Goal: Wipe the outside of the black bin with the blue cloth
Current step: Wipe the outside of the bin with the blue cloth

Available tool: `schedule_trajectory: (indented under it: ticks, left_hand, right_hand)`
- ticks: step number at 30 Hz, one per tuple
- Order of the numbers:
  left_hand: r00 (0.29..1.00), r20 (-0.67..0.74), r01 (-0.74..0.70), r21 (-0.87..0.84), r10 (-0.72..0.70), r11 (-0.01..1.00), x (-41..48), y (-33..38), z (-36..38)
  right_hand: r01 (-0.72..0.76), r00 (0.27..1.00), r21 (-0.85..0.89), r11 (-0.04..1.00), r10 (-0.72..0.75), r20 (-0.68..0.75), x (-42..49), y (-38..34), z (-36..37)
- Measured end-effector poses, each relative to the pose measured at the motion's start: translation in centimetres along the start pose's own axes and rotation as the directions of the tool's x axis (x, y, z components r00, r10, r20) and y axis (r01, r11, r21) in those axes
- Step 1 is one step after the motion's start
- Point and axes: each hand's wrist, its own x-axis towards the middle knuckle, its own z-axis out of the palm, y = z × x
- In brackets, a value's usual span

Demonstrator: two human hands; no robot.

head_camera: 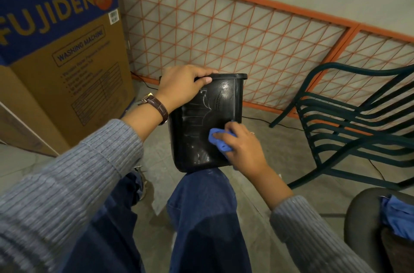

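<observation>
The black bin (201,120) rests with its base on my right knee, its top rim pointing away and its broad side facing me, streaked with wet smears. My left hand (181,87) grips the bin's rim at the upper left, thumb over the edge. My right hand (242,147) presses the bunched blue cloth (218,141) against the lower right of the bin's side. Part of the cloth is hidden under my fingers.
A large cardboard washing machine box (56,48) stands at the left. An orange wire grid panel (224,33) leans on the wall behind. A dark green chair (349,122) stands at the right. A dark round seat (367,223) with blue fabric (398,216) sits at the lower right.
</observation>
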Motion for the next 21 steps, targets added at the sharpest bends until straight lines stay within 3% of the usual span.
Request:
schedule_trajectory:
  ticks: [4,8,10,16,21]
  left_hand:
    - [1.0,-0.005,-0.014,0.023,0.014,1.0,0.1,0.4,0.2]
    - [1.0,-0.006,-0.023,0.026,0.023,0.999,0.1,0.4,0.1]
    - [1.0,-0.007,-0.014,0.01,0.014,1.0,0.0,0.1,0.1]
    - [0.999,-0.02,-0.04,0.018,0.041,0.999,-0.1,0.4,0.3]
    - [0.997,-0.023,-0.069,0.037,0.07,0.997,-0.1,-0.1,0.4]
  right_hand:
    - [-0.14,0.984,0.041,0.989,0.143,-0.106,1.6,-1.5,0.5]
    - [0.07,0.997,-0.007,0.998,-0.07,0.019,0.6,-2.5,1.4]
    - [0.095,0.994,-0.015,0.995,-0.095,0.049,0.2,-1.3,0.8]
    - [-0.198,0.966,0.061,0.978,0.205,-0.156,2.6,-0.9,0.2]
    - [0.01,1.0,-0.043,0.999,-0.01,-0.013,1.8,-0.5,-0.4]
